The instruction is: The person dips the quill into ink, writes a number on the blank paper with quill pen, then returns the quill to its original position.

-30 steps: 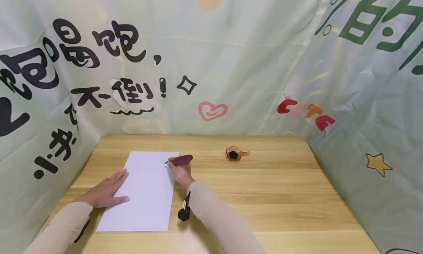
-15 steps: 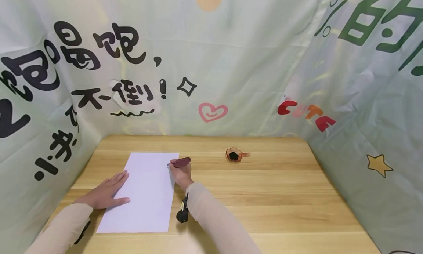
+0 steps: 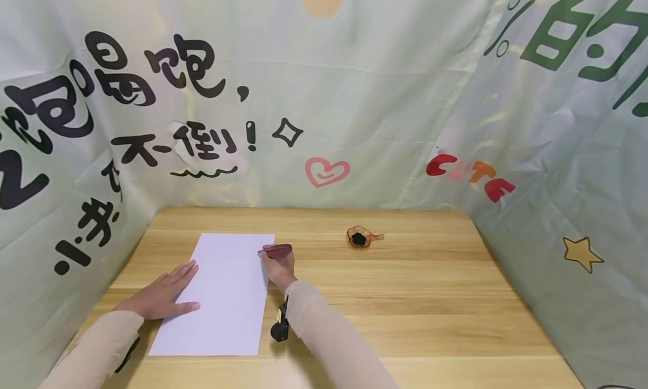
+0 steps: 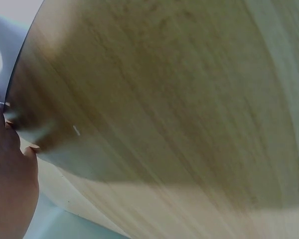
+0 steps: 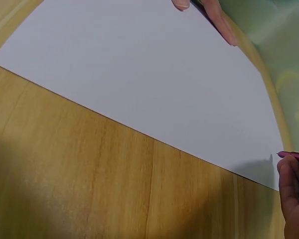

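A blank-looking white sheet of paper (image 3: pixel 225 299) lies on the left part of the wooden table. My right hand (image 3: pixel 278 268) pinches a dark purple pen (image 3: pixel 279 250) with a broad, feather-like body near the sheet's far right corner. In the right wrist view, the tip of the pen (image 5: pixel 289 155) points onto the paper (image 5: pixel 139 79), close over its surface. My left hand (image 3: pixel 159 293) rests flat across the sheet's left edge, fingers straight and thumb spread onto the paper. The left wrist view catches only part of this hand (image 4: pixel 12 184) at its left side.
Toward the back of the table (image 3: pixel 405 299) stands a small amber dish (image 3: pixel 352 244) with a side handle and something black inside. Wrist cameras hang below both sleeves. Pale printed cloth (image 3: pixel 379 108) encloses the table's back and sides.
My right hand has shifted very slightly right and nearer with the pen, which now leans a little flatter. The left hand, paper and dish stay put.
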The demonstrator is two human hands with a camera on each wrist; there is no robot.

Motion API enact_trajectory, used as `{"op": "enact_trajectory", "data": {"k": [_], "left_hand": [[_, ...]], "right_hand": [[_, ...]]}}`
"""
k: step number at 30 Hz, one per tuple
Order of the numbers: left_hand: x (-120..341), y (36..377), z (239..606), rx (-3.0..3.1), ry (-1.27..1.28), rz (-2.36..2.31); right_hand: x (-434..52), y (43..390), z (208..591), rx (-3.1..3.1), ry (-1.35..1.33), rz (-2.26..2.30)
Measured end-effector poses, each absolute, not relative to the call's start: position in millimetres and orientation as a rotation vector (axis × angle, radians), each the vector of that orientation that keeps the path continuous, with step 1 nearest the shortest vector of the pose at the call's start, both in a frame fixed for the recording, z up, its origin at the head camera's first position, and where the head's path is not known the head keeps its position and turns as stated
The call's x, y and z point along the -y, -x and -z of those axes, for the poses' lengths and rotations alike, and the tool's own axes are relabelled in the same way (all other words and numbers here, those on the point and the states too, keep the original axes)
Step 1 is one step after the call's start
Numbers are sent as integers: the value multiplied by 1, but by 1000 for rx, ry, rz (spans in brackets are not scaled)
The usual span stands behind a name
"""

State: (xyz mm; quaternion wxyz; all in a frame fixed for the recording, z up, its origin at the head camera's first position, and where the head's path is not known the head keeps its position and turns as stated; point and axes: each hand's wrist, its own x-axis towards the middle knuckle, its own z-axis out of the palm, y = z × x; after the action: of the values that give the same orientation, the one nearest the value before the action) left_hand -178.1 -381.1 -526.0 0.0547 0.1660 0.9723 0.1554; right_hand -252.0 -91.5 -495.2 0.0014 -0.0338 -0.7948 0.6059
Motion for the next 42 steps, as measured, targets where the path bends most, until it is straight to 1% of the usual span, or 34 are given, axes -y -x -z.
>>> {"op": "enact_trajectory", "data": {"k": [4, 8, 15, 19, 23, 30, 33, 42], "left_hand": [[379, 174, 524, -3015, -600, -487], [376, 172, 524, -3024, -634, -485], [379, 174, 531, -3034, -609, -466], [379, 175, 531, -3031, -605, -464], [378, 176, 529, -2980, -537, -468], [379, 179, 531, -3004, -562, -464], [379, 181, 531, -2992, -527, -444], [380, 177, 527, -3044, -612, -446]], "right_hand": [[91, 252, 498, 2495, 145, -1921], [89, 253, 503, 2515, 205, -1892], [86, 252, 504, 2496, 177, -1918], [86, 252, 503, 2509, 166, -1897], [86, 252, 503, 2500, 174, -1908], [86, 255, 505, 2515, 180, -1885], [87, 257, 505, 2513, 185, -1884], [89, 257, 503, 2539, 165, -1880]]}}
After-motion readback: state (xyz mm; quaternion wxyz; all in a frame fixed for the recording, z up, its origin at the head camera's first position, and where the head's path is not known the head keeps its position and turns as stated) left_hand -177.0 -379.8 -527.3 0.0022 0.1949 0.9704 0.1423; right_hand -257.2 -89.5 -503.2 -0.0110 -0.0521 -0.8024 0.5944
